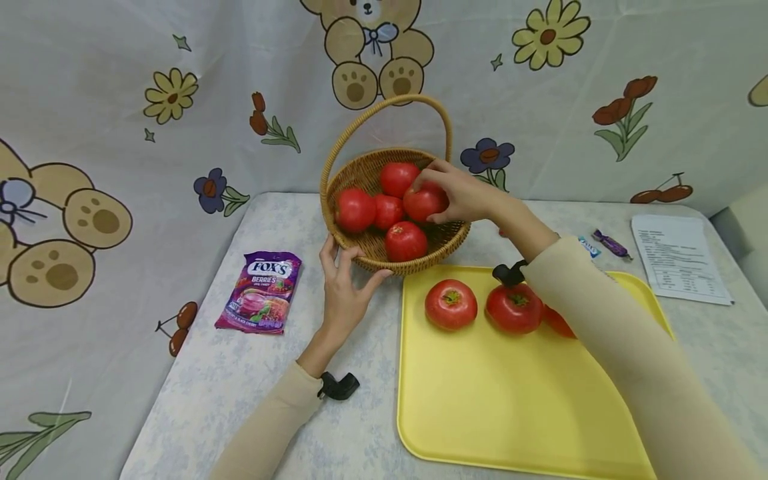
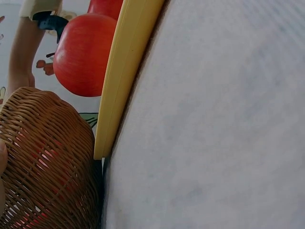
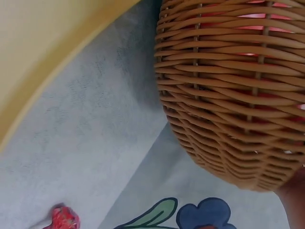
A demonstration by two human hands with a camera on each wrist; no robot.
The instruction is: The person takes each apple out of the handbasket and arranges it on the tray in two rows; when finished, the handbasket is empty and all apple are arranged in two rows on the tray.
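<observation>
While basket (image 1: 414,268) holds fruit (image 1: 355,211), tray (image 1: 480,393) does too.

i get the head view evenly lit and fairly bright, the light soft and apparently from above, leaving small pale highlights on the red fruit (image 1: 451,305) and a sheen on the candy bag (image 1: 262,292). outlines reach me mostly clear there, though the print on the paper sheet (image 1: 681,257) is too fine to read. my left wrist feed is dimmer and greyer, the tabletop (image 2: 214,119) soft and faintly rippled with fine lines towards the upper right corner. on the right wrist feed i see a dull shadow beside the basket (image 3: 228,95), while the tray (image 3: 52,62) (little more than a yellow smear to me) is blurred.
</observation>
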